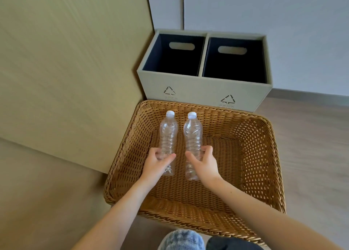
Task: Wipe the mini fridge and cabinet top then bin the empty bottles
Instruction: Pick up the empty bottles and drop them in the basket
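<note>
1. Step in hand: binning. The left hand (157, 162) grips one empty bottle (168, 134); the right hand (203, 161) grips the second bottle (193, 136).
2. Both bottles are over the wicker basket (251, 155).
3. Next move, as judged: release them into the basket, or carry them to the two-compartment recycling bin (204, 91) just beyond.

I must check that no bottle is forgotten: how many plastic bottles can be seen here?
2. The left bottle is held in the left hand, the right bottle in the right hand, side by side over the wicker basket. More may hide deep in the dark bin.
</note>
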